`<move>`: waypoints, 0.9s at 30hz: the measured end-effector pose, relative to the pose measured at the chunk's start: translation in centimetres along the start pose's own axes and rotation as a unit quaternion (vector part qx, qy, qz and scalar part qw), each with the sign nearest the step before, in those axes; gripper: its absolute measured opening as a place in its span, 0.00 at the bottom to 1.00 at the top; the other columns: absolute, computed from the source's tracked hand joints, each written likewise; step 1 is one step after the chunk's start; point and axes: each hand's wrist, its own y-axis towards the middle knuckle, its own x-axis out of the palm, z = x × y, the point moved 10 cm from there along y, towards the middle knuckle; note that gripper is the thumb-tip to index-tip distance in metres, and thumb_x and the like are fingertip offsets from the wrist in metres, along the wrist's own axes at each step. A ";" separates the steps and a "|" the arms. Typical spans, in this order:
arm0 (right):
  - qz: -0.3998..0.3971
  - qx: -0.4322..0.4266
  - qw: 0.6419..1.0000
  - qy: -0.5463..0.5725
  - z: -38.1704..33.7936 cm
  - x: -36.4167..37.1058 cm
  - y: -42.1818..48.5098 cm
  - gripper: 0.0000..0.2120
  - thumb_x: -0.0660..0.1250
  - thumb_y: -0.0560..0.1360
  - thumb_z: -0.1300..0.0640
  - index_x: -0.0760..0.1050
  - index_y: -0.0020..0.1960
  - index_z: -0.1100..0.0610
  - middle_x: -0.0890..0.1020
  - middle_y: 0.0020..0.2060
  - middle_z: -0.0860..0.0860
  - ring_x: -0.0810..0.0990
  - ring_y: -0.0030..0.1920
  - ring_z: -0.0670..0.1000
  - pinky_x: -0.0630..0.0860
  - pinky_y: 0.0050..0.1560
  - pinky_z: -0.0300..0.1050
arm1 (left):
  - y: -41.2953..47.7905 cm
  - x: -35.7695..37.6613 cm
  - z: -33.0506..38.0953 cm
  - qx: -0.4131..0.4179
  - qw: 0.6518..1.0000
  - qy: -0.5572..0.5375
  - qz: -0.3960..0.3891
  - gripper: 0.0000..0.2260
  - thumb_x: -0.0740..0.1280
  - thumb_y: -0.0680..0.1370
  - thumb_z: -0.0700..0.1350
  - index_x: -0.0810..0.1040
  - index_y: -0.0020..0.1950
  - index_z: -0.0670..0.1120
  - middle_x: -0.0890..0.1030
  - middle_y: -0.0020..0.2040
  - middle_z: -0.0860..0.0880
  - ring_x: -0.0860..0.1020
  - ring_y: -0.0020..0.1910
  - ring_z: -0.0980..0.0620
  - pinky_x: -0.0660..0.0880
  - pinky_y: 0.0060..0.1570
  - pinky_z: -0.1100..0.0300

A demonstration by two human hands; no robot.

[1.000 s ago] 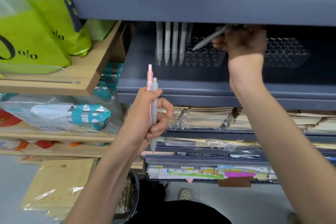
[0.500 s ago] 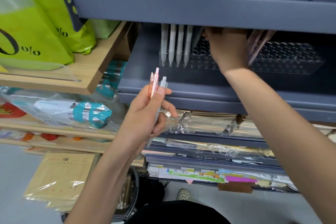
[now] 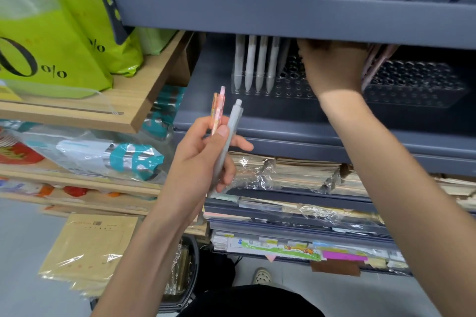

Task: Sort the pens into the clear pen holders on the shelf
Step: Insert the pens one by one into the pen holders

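My left hand (image 3: 203, 162) holds a grey pen (image 3: 233, 126) and pink pens (image 3: 218, 108) upright in front of the blue-grey shelf (image 3: 283, 121). My right hand (image 3: 332, 69) reaches deep into the shelf over the left clear pen holder (image 3: 291, 90). Its fingers are hidden under the upper shelf's edge, so what they hold is not visible. Several pale grey pens (image 3: 255, 64) stand in that holder's left end. Pink pens (image 3: 374, 64) lean at the left end of the right clear pen holder (image 3: 417, 85), just beside my right hand.
The upper shelf's front edge (image 3: 283, 15) hangs low over the holders. Wooden shelves at the left carry green bags (image 3: 51, 41) and packaged goods (image 3: 103, 154). Stacks of wrapped paper (image 3: 296, 175) fill the shelves below. A brown envelope pack (image 3: 90, 247) leans near the floor.
A second ago my right hand held a grey pen tilted above the left holder; it has since moved in over the holder and that pen is out of sight. My left hand shifted slightly.
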 end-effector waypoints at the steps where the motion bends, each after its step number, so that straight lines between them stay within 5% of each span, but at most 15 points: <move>1: -0.003 0.006 0.999 0.040 -0.2 0.0 -0.6 0.10 0.67 0.73 0.53 0.79 0.53 0.53 0.83 0.54 0.55 0.79 0.59 0.54 0.71 0.66 0.51 | 0.0 0.1 0.0 0.000 1.000 0.004 -0.002 0.06 0.60 0.83 0.50 0.74 0.53 0.50 0.85 0.49 0.45 0.69 0.22 0.53 0.64 0.20 0.65; 2: -0.028 0.007 0.997 0.067 -0.2 0.3 -1.3 0.04 0.67 0.71 0.51 0.79 0.45 0.49 0.85 0.45 0.55 0.82 0.49 0.54 0.77 0.57 0.52 | 0.0 0.2 -0.1 -0.001 1.000 0.008 -0.003 0.06 0.60 0.83 0.51 0.73 0.53 0.49 0.85 0.50 0.44 0.68 0.21 0.54 0.63 0.20 0.66; 4: -0.119 0.008 0.991 0.063 -0.7 1.3 -3.8 0.08 0.68 0.71 0.46 0.79 0.36 0.48 0.85 0.35 0.49 0.81 0.36 0.47 0.79 0.44 0.47 | 0.2 0.6 -0.3 -0.003 1.000 0.009 -0.004 0.10 0.61 0.82 0.51 0.69 0.51 0.44 0.85 0.49 0.43 0.66 0.21 0.55 0.62 0.20 0.66; 8: -0.287 0.020 0.954 0.085 -0.8 3.7 -8.2 0.06 0.73 0.72 0.48 0.84 0.43 0.51 0.86 0.37 0.44 0.81 0.37 0.40 0.78 0.44 0.37 | 0.5 1.6 -1.1 -0.023 1.000 -0.010 -0.004 0.10 0.60 0.83 0.48 0.66 0.49 0.43 0.86 0.47 0.42 0.65 0.20 0.55 0.61 0.20 0.65; 13: -0.291 0.086 0.936 0.179 0.6 2.9 -8.6 0.04 0.75 0.72 0.60 0.83 0.47 0.56 0.85 0.37 0.53 0.79 0.34 0.46 0.78 0.39 0.38 | 0.6 2.5 -1.5 -0.033 0.999 0.005 -0.019 0.10 0.58 0.85 0.49 0.69 0.50 0.43 0.86 0.47 0.43 0.70 0.22 0.52 0.65 0.21 0.63; 18: -0.142 0.145 0.948 0.244 2.6 -0.5 -6.4 0.05 0.70 0.74 0.65 0.81 0.45 0.56 0.84 0.35 0.50 0.78 0.31 0.47 0.76 0.33 0.40 | 0.5 3.0 -2.4 -0.050 0.998 0.019 -0.027 0.10 0.58 0.85 0.46 0.71 0.51 0.39 0.80 0.37 0.50 0.62 0.21 0.55 0.57 0.22 0.64; 24: -0.297 0.147 0.901 0.279 1.7 2.3 -9.1 0.07 0.69 0.75 0.65 0.79 0.53 0.61 0.86 0.44 0.59 0.83 0.38 0.50 0.80 0.39 0.38 | 0.7 3.3 -1.9 -0.039 0.999 -0.004 -0.021 0.09 0.58 0.85 0.46 0.72 0.51 0.42 0.77 0.36 0.50 0.61 0.21 0.56 0.59 0.21 0.66; 27: -0.255 0.125 0.921 0.267 1.3 1.5 -7.6 0.05 0.69 0.75 0.66 0.80 0.50 0.60 0.86 0.40 0.57 0.84 0.37 0.51 0.80 0.39 0.39 | 0.8 3.0 -1.7 -0.033 0.999 0.003 -0.005 0.11 0.57 0.85 0.47 0.76 0.53 0.43 0.77 0.36 0.49 0.61 0.22 0.55 0.59 0.22 0.66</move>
